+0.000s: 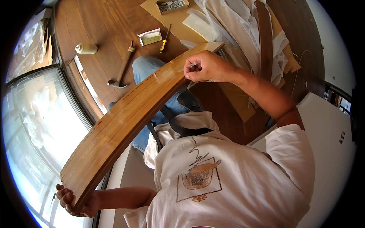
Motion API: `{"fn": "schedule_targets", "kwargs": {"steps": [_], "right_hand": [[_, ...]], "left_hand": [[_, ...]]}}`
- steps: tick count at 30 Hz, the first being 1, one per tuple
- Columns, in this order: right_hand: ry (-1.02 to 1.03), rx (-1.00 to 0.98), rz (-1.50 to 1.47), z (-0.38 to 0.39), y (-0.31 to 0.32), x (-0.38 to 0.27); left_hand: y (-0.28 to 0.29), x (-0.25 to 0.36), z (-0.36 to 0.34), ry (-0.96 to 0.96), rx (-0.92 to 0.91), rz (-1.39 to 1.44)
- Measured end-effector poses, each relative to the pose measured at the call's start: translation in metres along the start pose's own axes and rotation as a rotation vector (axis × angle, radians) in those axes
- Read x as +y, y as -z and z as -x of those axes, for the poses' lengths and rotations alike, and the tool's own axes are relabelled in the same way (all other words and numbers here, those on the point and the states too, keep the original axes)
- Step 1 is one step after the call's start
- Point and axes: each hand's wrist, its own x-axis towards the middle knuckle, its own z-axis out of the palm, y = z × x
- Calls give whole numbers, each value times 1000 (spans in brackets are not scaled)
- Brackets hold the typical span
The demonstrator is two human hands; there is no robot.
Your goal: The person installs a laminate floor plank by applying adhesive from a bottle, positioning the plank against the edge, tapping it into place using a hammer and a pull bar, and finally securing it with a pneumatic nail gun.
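Note:
A long wooden board (121,114) lies diagonally across my lap and body, from the lower left up to the upper middle. My left hand (76,201) is closed round its near lower-left end. My right hand (201,68) is at the board's upper part, fingers pinched on a bit of clear film (194,65) at the edge. Beyond the board on the floor lie a claw hammer (124,66), a yellow-handled screwdriver (164,44), a small open box (149,37) and a white bottle (86,48).
The wooden floor (83,19) holds cardboard (197,28), crumpled plastic sheeting (222,17) and a box of small hardware (171,5) at the top. A glass door or window (36,125) is on the left; a white surface (319,152) and wall (334,49) are on the right.

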Motion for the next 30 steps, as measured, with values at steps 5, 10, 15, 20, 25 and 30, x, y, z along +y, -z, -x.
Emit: {"fn": "schedule_targets", "kwargs": {"steps": [5,10,15,20,25,30], "right_hand": [[35,33,32,3,-6,-5],[13,20,-39,4,-5,-2],[56,46,-59,6,-5,4],[71,95,12,4,-7,7],[26,77,25,10,-12,-5],[66,100,9,9,-11,1]], "left_hand": [[4,-5,2,-15,32,70],[4,-6,4,-13,82,33],[-8,4,-2,55,57,-21],[-12,4,-3,26,79,8],[-15,8,-5,30,65,-17],[-11,4,-5,44,75,-3]]}}
